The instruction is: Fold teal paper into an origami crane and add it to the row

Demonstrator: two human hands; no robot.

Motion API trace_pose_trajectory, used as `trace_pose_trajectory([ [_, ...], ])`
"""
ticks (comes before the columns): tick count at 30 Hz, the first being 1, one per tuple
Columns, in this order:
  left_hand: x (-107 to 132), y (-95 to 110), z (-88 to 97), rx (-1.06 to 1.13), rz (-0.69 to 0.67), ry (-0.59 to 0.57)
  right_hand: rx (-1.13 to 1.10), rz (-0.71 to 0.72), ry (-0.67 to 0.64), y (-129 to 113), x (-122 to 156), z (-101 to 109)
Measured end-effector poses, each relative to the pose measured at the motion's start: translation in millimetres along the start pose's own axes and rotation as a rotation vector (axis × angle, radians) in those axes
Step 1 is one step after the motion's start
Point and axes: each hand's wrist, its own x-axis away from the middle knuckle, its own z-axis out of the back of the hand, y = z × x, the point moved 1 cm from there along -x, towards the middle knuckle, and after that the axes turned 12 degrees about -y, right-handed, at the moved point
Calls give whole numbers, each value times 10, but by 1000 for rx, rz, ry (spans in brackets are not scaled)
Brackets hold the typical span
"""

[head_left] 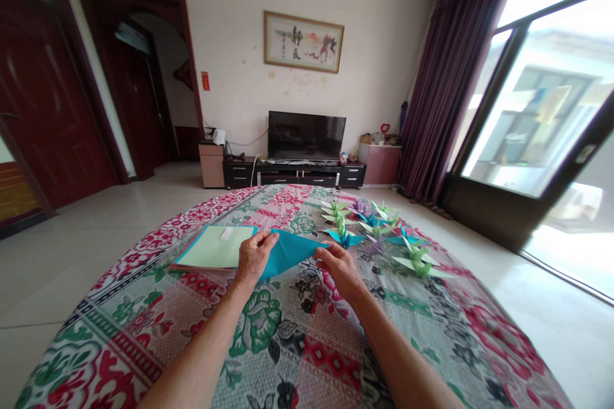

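Observation:
A folded sheet of blue paper (289, 254) is held up just above the table between both hands. My left hand (255, 257) pinches its left edge, thumb on the near face. At the pointed right corner, my right hand (339, 266) grips the paper between thumb and fingers. To the left lies a stack of coloured paper (211, 248), pale green on top with a blue edge showing and a small white strip (227, 234) on it. Several folded paper cranes (345, 238) in green, blue and purple stand in rows beyond my right hand.
A patterned cloth (192, 326) in red, green and grey covers the round table. Beyond it, a television (307, 135) stands on a low black cabinet (240, 174) by the wall. Purple curtains (439, 89) and a glass door (518, 115) are at the right.

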Motion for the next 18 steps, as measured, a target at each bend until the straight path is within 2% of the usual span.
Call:
trace_pose_trajectory([
  [7, 9, 29, 0, 33, 7, 47, -65, 20, 12, 24, -10, 36],
  [18, 7, 16, -8, 29, 4, 21, -85, -23, 63, -108, 31, -9],
])
